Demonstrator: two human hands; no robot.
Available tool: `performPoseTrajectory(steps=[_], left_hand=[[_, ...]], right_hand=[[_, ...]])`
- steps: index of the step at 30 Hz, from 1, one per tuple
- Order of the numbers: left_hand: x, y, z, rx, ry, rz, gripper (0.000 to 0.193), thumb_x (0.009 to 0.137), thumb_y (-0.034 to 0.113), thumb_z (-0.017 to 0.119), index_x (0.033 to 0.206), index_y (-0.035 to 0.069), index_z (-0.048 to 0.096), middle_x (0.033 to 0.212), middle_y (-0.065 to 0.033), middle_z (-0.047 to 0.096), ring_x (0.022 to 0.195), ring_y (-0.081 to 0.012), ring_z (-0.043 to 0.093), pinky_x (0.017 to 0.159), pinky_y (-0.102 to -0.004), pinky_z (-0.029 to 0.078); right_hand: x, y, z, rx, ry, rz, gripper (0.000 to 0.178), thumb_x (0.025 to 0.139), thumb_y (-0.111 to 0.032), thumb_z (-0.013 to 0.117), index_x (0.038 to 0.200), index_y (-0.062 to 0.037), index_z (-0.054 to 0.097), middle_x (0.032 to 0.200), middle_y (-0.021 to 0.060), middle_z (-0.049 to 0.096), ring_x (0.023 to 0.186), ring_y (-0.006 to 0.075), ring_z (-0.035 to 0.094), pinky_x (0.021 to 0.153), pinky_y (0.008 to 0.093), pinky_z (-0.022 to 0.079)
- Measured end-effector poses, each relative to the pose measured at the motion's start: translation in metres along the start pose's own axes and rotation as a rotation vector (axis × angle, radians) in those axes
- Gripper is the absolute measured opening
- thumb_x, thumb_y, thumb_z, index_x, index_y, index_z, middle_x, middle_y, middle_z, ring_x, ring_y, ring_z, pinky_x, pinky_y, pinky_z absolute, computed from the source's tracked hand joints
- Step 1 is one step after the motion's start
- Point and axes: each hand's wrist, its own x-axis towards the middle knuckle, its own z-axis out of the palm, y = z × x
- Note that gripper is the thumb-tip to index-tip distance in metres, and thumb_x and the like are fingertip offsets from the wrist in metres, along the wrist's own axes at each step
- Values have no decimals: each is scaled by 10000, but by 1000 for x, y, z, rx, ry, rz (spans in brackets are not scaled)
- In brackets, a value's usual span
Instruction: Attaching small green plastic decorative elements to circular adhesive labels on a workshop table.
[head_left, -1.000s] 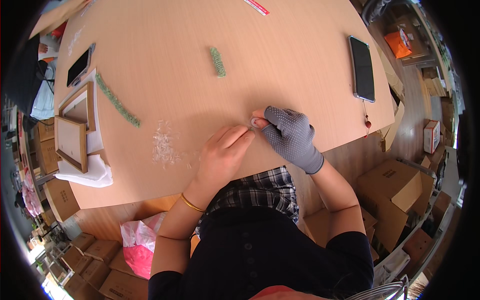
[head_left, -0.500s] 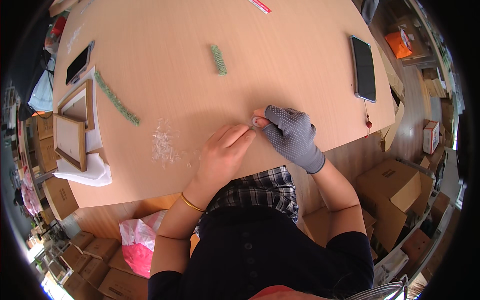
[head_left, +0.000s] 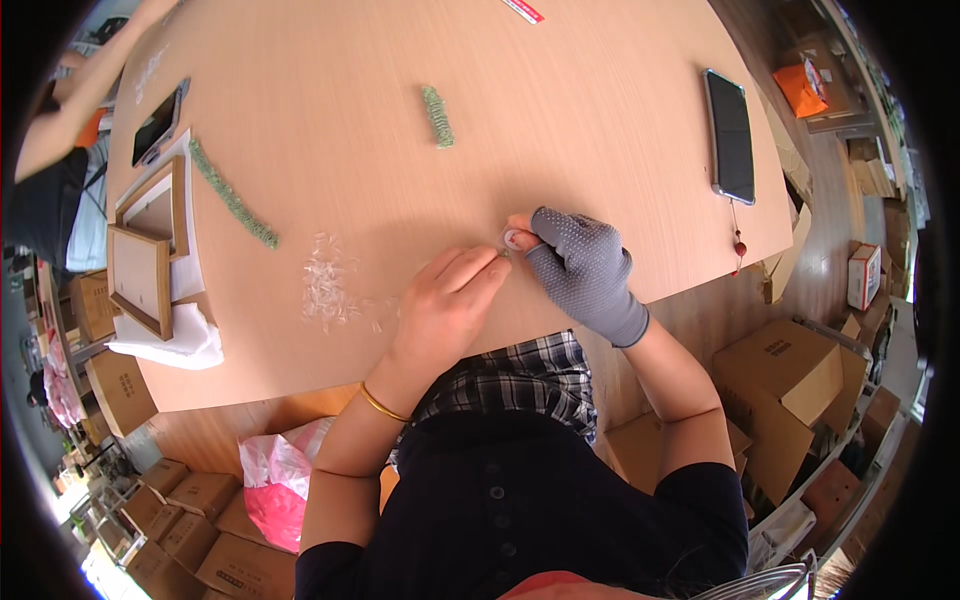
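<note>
1. I watch from afar: the bare left hand (head_left: 447, 295) has its fingertips pinched on a tiny greenish piece (head_left: 506, 253), too small to make out.
2. The right hand (head_left: 583, 270), in a grey dotted glove with bare fingertips, grasps a small pale ring (head_left: 511, 239). Ring and piece meet between the 2 hands, over the near part of the table (head_left: 560, 120).
3. Near edge: both forearms cross it; the plaid-clothed lap sits just beyond.
4. Left of the left hand: a loose scatter of clear slivers (head_left: 325, 285) bounds sideways travel.
5. Farther left, a long green strip (head_left: 232, 198) lies slantwise; beyond it, 2 wooden frames (head_left: 140, 283) sit by the left edge.
6. Ahead: a short green strip (head_left: 437, 118), well apart from the hands, leaving wood to move over.
7. Right: a wide stretch, then a dark phone (head_left: 733, 137) close to the right edge.
</note>
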Motion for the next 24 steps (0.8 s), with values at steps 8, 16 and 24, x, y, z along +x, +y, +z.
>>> performPoseTrajectory(steps=[8,16,24], left_hand=[[1,1,-1,3,-9,-4,220,787,-19,724,1003,18,701,1027,-80,690,904,-256,684,758,-364,576],[-1,1,-1,4,-22,7,215,785,-28,718,996,9,695,1020,-87,687,897,-262,683,763,-368,577],[14,11,2,7,-22,-61,173,839,-15,717,1009,17,712,989,-115,697,914,-304,690,790,-398,577]], right_hand=[[-1,3,2,-14,24,-45,92,945,-134,734,997,-58,744,816,109,722,695,299,698,643,339,555],[-1,4,-1,14,-9,-55,80,951,-103,720,1007,-51,742,834,113,723,705,286,699,657,322,553],[2,6,-5,379,350,167,130,988,-40,661,1091,14,718,863,79,741,718,90,640,672,258,527]])
